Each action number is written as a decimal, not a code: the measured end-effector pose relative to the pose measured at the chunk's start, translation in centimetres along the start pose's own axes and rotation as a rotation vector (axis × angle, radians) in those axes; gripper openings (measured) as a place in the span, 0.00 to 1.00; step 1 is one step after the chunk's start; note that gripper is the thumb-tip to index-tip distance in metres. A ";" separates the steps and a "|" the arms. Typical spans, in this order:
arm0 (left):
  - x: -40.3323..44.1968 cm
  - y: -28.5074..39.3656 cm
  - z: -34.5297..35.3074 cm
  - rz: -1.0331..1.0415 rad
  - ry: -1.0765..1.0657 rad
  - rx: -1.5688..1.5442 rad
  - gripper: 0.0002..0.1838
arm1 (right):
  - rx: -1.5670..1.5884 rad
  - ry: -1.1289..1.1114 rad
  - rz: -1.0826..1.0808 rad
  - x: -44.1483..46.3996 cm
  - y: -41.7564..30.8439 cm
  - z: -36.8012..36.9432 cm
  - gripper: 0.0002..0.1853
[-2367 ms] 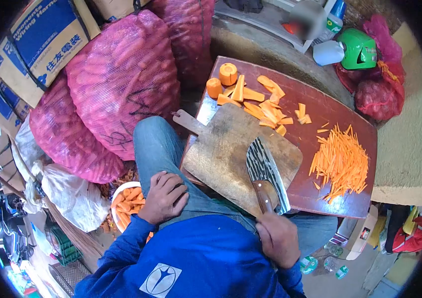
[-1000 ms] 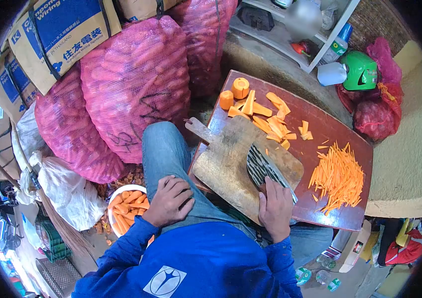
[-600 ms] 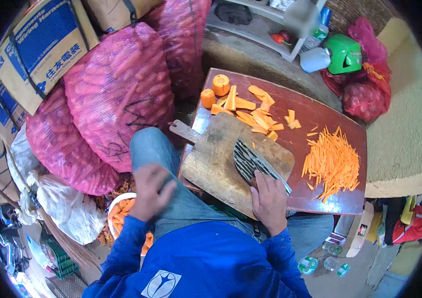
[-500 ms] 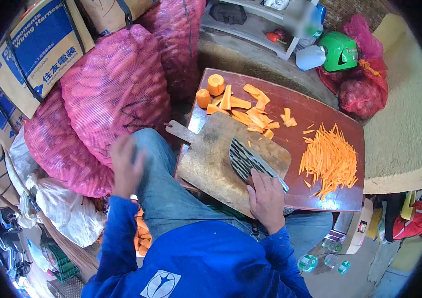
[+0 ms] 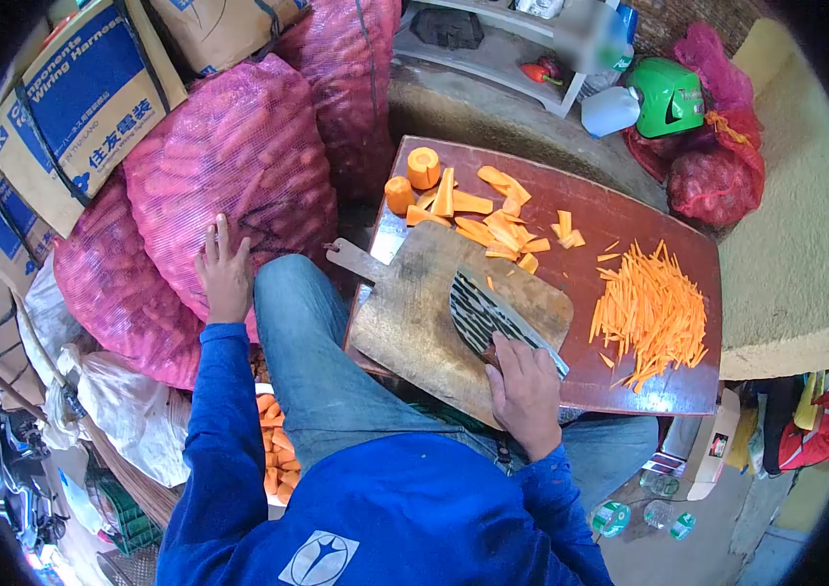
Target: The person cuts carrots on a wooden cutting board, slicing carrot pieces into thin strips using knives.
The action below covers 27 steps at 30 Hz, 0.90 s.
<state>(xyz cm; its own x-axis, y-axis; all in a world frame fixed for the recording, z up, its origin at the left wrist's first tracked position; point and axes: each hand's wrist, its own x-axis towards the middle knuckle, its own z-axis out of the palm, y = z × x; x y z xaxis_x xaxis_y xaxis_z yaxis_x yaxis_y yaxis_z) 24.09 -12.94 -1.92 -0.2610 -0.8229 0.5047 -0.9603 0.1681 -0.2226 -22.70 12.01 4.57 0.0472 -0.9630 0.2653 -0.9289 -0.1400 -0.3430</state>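
Observation:
My left hand (image 5: 226,273) rests against a large pink mesh sack of carrots (image 5: 234,166), fingers stretched and apart. In my right hand (image 5: 527,389) is a knife (image 5: 495,317) with a dark-and-white patterned blade; the handle is hidden under my fingers. The blade lies over a wooden cutting board (image 5: 405,313), which sits on a red-brown table (image 5: 620,215). Behind the board are carrot slices (image 5: 502,230) and two thick carrot chunks (image 5: 423,168). A pile of shredded carrot (image 5: 649,313) lies on the table's right part.
More carrot pieces fill a container (image 5: 278,449) beside my left leg. Cardboard boxes (image 5: 82,88) are stacked at the left, near a second carrot sack (image 5: 122,293). Behind the table stand a grey shelf (image 5: 493,73), a green helmet (image 5: 666,96) and a red mesh bag (image 5: 712,186).
My left hand has moved up and left from above my knee onto the carrot sack. My right hand and the knife have stayed on the board.

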 end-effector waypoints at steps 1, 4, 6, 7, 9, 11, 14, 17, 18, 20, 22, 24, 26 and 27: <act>0.2 0.1 -0.2 -0.009 -0.039 0.001 0.20 | -0.004 0.002 0.002 -0.1 0.0 0.0 0.30; 0.1 -0.3 0.4 0.009 -0.022 -0.058 0.20 | 0.001 -0.002 -0.001 -0.3 0.4 0.3 0.31; -0.4 -0.4 0.5 0.025 -0.018 -0.068 0.21 | 0.014 0.014 0.003 -0.3 0.2 0.1 0.30; -0.5 -0.4 0.4 0.029 -0.019 -0.080 0.21 | 0.024 0.022 -0.002 -0.3 0.2 0.0 0.30; -0.7 -0.2 0.6 0.020 -0.016 -0.087 0.21 | 0.014 0.029 -0.006 -0.4 0.4 0.3 0.30; -0.9 -0.2 0.8 0.007 -0.016 -0.099 0.21 | -0.001 0.032 -0.012 -0.5 0.5 0.3 0.31; -0.8 -0.5 1.2 0.001 0.001 -0.169 0.18 | 0.000 0.011 -0.004 -0.5 0.5 0.3 0.30; -0.8 -0.4 1.5 -0.024 -0.002 -0.157 0.18 | 0.000 0.020 -0.009 -0.5 0.5 0.2 0.30; -0.9 -0.4 1.7 -0.022 -0.005 -0.158 0.18 | 0.004 0.017 -0.007 -0.4 0.5 0.2 0.30; -0.9 -0.5 2.0 -0.018 0.054 -0.193 0.17 | 0.011 0.011 -0.006 -0.5 0.5 0.2 0.30; -0.8 -0.2 1.7 -0.023 0.056 -0.201 0.17 | 0.012 0.022 -0.008 -0.4 0.5 0.2 0.30; -0.7 -0.3 1.6 -0.027 0.059 -0.210 0.16 | 0.014 0.025 -0.011 -0.4 0.5 0.4 0.30; -0.6 -0.3 1.9 -0.004 0.089 -0.190 0.16 | 0.013 0.029 -0.009 -0.5 0.6 0.4 0.30; -0.5 -0.2 1.5 -0.002 0.090 -0.192 0.16 | 0.021 0.027 -0.009 -0.5 0.5 0.4 0.30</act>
<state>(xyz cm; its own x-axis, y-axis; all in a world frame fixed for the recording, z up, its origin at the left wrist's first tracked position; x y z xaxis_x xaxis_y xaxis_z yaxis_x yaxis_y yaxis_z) 24.51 -13.39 -3.40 -0.2582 -0.7729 0.5796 -0.9598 0.2736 -0.0627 -23.09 12.32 3.92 0.0451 -0.9551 0.2930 -0.9207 -0.1535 -0.3588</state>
